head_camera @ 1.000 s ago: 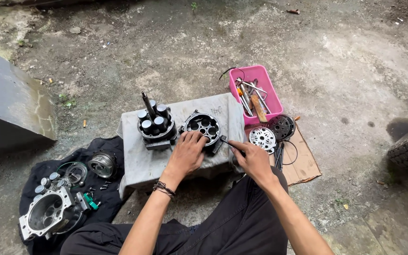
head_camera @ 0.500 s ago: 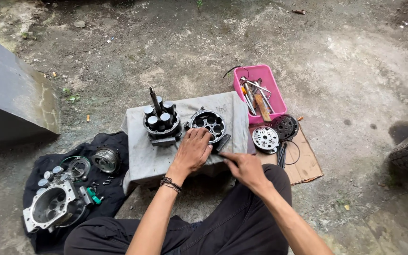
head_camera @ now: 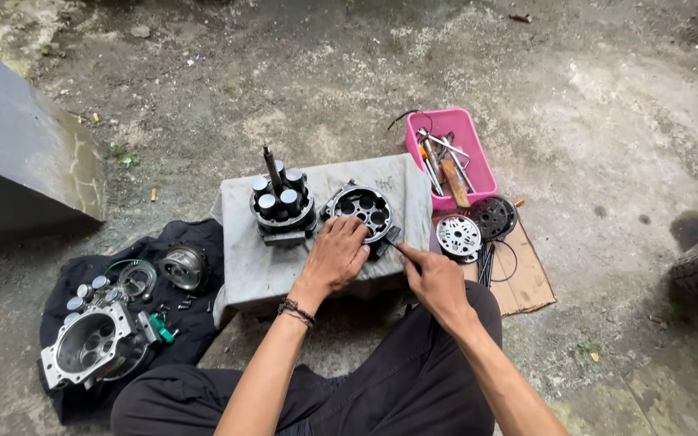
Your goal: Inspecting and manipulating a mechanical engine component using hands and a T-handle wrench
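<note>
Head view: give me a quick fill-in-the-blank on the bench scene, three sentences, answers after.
1. The left hand rests on the round metal housing with several ____ in it.
2. The hand tools lie in a ____ plastic tray.
3. The piston block with shaft stands to the ____ of the housing in the picture.

Missing words: holes; pink; left

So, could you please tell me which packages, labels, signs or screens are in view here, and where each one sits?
No labels, signs or screens show.
Pink plastic tub: rectangular, open-topped, on the ground right of the cloth-covered block, holding hand tools.
Flattened cardboard sheet: brown, on the ground below the tub, under two round metal discs.
</note>
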